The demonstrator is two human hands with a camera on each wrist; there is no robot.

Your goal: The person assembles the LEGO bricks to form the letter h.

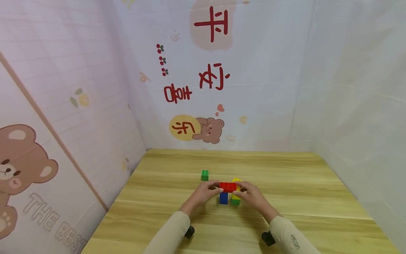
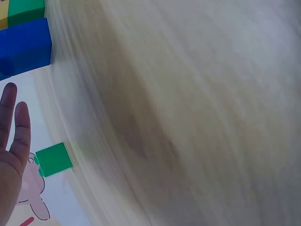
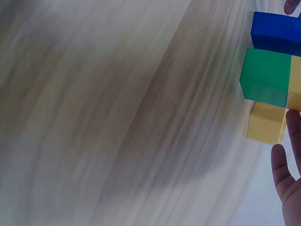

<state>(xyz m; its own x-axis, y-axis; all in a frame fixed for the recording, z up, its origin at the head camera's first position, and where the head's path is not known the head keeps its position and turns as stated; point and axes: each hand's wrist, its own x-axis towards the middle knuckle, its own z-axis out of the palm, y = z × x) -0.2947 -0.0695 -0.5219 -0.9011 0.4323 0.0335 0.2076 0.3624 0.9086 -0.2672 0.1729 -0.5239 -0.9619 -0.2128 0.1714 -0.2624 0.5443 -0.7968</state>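
Note:
A red building brick point(image 1: 228, 187) spans the gap between both hands, above a stack of blue bricks point(image 1: 223, 198). The left hand point(image 1: 203, 193) pinches its left end between thumb and fingers. At the other end, the right hand point(image 1: 252, 195) pinches it the same way. Beside the blue stack stands a green brick point(image 3: 265, 77) with yellow on top of it. Another yellow brick point(image 3: 265, 123) sits behind, near the right fingers. Whether the red brick touches the stacks below cannot be told. In both wrist views it is out of sight.
A single green brick point(image 1: 205, 175) lies farther back on the wooden table point(image 1: 165, 176), left of the stacks; the left wrist view shows this green brick point(image 2: 54, 159) too. White printed cloth point(image 1: 263, 106) walls the table at the back and sides.

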